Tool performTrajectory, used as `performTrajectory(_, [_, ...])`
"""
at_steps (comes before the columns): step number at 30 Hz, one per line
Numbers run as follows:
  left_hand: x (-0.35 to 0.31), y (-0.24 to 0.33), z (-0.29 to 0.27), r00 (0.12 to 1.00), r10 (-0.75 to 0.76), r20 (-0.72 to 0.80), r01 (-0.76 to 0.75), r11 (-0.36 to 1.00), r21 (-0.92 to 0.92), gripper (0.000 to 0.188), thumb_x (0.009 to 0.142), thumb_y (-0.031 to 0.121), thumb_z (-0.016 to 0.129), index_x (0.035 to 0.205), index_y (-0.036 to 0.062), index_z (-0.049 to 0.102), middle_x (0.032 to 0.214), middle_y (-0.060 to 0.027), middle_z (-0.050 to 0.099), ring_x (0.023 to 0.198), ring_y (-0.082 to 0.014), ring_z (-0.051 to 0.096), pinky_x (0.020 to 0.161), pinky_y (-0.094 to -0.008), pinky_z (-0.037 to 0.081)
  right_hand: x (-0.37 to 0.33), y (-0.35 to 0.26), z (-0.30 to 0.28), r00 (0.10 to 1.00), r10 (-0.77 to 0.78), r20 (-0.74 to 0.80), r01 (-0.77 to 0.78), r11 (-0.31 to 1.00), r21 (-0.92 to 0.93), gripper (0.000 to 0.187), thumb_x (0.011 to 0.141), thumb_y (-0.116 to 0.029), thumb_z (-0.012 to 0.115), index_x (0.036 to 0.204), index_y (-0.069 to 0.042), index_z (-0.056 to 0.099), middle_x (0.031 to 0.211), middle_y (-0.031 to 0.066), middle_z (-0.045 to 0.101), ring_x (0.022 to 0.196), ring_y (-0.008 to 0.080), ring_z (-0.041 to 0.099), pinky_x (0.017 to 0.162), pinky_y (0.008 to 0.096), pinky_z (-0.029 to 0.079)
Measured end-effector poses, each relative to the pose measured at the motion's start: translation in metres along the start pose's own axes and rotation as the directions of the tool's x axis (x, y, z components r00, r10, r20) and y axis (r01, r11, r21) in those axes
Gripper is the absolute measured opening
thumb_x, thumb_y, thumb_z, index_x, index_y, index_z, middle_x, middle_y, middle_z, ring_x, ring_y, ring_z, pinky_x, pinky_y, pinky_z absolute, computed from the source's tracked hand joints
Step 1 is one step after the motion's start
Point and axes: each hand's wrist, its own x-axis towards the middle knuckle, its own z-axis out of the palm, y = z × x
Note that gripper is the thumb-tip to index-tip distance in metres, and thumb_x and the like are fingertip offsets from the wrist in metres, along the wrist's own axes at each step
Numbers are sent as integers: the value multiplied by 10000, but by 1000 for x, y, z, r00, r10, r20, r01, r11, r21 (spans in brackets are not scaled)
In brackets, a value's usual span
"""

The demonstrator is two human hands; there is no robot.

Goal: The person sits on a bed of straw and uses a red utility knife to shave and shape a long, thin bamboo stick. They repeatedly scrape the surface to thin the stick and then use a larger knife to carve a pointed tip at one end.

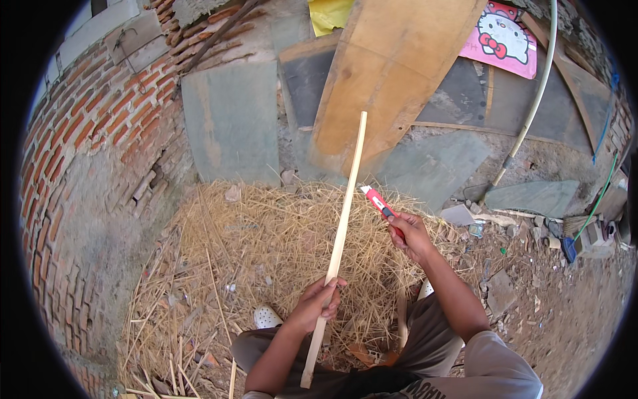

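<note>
A long, pale wooden strip [345,206] slants up and away from my lap, narrow at its far end. My left hand [315,306] is closed round its lower part, and the near end sticks out below the fist. To the right of the strip, my right hand [410,236] grips a red utility knife [380,205]. The knife's short blade points up and left, near the strip's edge; whether it touches the wood I cannot tell.
Straw-like shavings [266,226] cover the ground before my feet. A brick wall [80,173] rises at the left. Grey slabs [232,123] and a brown board [392,73] lean at the back. A pale pole [531,106] stands at the right, near a blue-headed broom [569,249].
</note>
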Motion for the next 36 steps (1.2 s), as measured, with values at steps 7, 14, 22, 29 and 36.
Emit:
performTrajectory(7, [0, 0, -1, 1000, -7, -4, 7, 1000, 13, 288, 1047, 280, 397, 1159, 47, 523, 603, 13, 410, 430, -54, 333, 420, -216, 308, -1, 3, 3, 999, -44, -15, 44, 999, -27, 118, 900, -20, 506, 949, 22, 604, 601, 31, 535, 425, 62, 390, 366, 218, 264])
performTrajectory(14, [2, 1, 2, 1000, -3, -19, 4, 999, 40, 294, 1046, 297, 399, 1148, 51, 524, 605, 11, 420, 444, -59, 351, 426, -218, 319, 9, 28, -8, 945, -324, 51, 322, 887, -331, 166, 901, -16, 445, 1023, 0, 557, 777, 89, 618, 685, 156, 612, 621, 306, 509])
performTrajectory(22, [4, -2, 1, 996, 21, -85, -6, 986, 167, 295, 1042, 318, 406, 1040, 46, 520, 641, -9, 470, 469, -75, 400, 453, -235, 374, 3, 21, -21, 854, -465, 234, 204, -115, -972, 264, 853, -124, 593, 1096, -30, 555, 1270, 220, 505, 914, 365, 644, 834, 452, 519])
performTrajectory(29, [4, -5, -4, 994, 74, -75, -56, 973, 226, 365, 1047, 348, 375, 1116, 18, 516, 655, -21, 484, 474, -78, 405, 456, -233, 371, 9, 20, -18, 685, -622, 380, 349, -178, -920, 235, 811, -86, 594, 1037, -20, 583, 1172, 241, 573, 999, 420, 603, 883, 449, 494])
performTrajectory(36, [3, -3, 1, 991, 46, -122, -15, 969, 248, 496, 1056, 381, 300, 1370, 22, 438, 684, -27, 484, 493, -69, 368, 475, -217, 352, -10, 11, 13, 788, -487, 377, 454, 48, -890, 288, 818, -251, 615, 1029, -57, 582, 669, 148, 612, 587, 349, 619, 571, 446, 485])
